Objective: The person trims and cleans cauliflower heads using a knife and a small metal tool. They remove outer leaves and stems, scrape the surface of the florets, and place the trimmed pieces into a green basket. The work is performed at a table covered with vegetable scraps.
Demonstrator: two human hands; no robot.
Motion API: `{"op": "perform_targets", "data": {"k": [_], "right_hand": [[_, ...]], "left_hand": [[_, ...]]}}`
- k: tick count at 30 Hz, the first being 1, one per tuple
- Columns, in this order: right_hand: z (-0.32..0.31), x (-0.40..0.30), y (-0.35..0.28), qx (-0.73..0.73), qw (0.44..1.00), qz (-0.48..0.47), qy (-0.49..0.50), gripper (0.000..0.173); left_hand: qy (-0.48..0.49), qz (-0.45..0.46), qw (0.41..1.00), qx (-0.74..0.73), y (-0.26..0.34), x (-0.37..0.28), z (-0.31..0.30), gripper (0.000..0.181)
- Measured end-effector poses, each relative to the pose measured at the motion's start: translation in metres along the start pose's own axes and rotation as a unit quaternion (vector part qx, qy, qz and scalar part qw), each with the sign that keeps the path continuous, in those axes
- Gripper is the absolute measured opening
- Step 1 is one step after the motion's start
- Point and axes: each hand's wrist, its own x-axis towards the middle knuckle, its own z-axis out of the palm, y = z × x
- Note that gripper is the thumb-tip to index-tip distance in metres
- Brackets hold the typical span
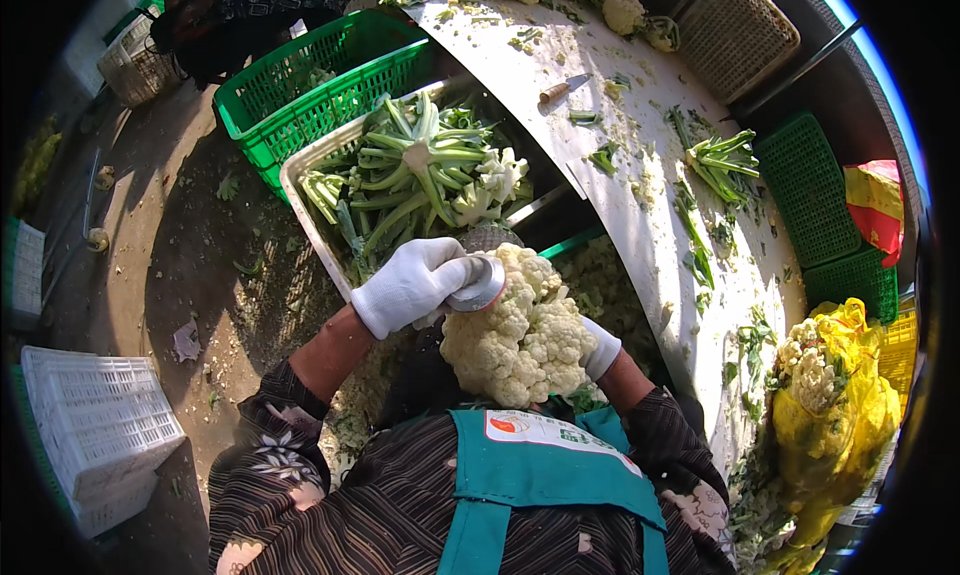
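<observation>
Before my chest is a large cauliflower head, its cream florets facing up. My left hand, in a white knit glove, grips a round, flat grey tool with a reddish edge. The tool's rim is against the florets on the upper left side; its exact kind cannot be told. My right hand, gloved alike, supports the cauliflower from the right, its fingers hidden behind the head. Just beyond lies a pale crate heaped with cut cauliflower leaves and stalks.
A white table curves along the right, strewn with leaf scraps and a wooden-handled knife. Green crates stand at upper left, near a person's dark clothing. White crates are lower left; a yellow bag of cauliflower sits right.
</observation>
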Motion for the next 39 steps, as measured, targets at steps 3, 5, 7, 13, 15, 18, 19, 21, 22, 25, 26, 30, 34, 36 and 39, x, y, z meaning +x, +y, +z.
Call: {"op": "perform_targets", "data": {"k": [3,5,7,13,15,18,19,21,22,25,26,30,34,36,39], "right_hand": [[0.003,0.006,-0.003,0.019,1.0,0.012,-0.005,0.042],[-0.002,0.011,0.0,0.121,0.991,0.029,-0.048,0.043],[0.0,0.008,-0.008,0.066,0.997,0.019,-0.041,0.041],[-0.006,0.004,0.0,0.278,0.957,0.024,-0.083,0.041],[-0.002,-0.001,-0.006,0.205,0.978,0.018,-0.025,0.04],[-0.003,0.003,-0.005,0.208,0.977,0.032,-0.029,0.04],[-0.003,0.004,-0.004,0.208,0.977,0.039,-0.032,0.04],[-0.004,0.01,0.0,0.2,0.978,0.042,-0.037,0.04],[-0.006,0.006,0.005,0.204,0.978,0.04,-0.027,0.04],[-0.011,0.004,0.007,0.206,0.978,0.035,-0.017,0.04],[-0.012,0.005,0.011,0.198,0.98,0.033,-0.012,0.04],[-0.01,0.001,0.012,0.168,0.985,0.031,0.012,0.04],[0.002,-0.007,-0.004,0.294,0.954,0.04,-0.039,0.04],[-0.009,-0.008,0.013,0.278,0.959,-0.001,-0.059,0.041],[-0.016,-0.007,0.019,0.294,0.95,-0.023,-0.103,0.044]], "left_hand": [[0.041,-0.046,0.998,-0.033,-0.033,-0.004,-0.021,0.026],[0.063,-0.037,0.997,0.017,-0.04,-0.006,-0.029,0.026],[0.127,0.067,0.99,-0.004,-0.015,-0.003,-0.021,0.022],[0.045,0.042,0.998,0.029,-0.011,0.019,-0.018,0.019],[0.136,0.059,0.987,0.053,-0.001,0.03,-0.042,0.021],[0.025,0.203,0.968,0.143,0.029,0.021,-0.009,0.021],[-0.037,0.219,0.949,0.224,0.025,0.025,-0.008,0.021],[-0.021,0.132,0.968,0.212,-0.006,0.05,-0.031,0.023],[0.046,0.067,0.987,0.14,0.016,0.043,-0.026,0.025],[-0.026,0.063,0.991,0.112,0.047,0.03,-0.012,0.024],[-0.098,0.096,0.977,0.166,0.038,0.037,-0.013,0.023],[0.059,0.026,0.987,0.146,0.017,0.053,-0.044,0.024],[-0.09,0.1,0.978,0.16,0.041,0.032,-0.007,0.024],[-0.076,0.058,0.971,0.219,0.011,0.056,-0.019,0.025],[-0.008,-0.026,0.994,0.107,0.033,0.052,-0.026,0.024]]}}
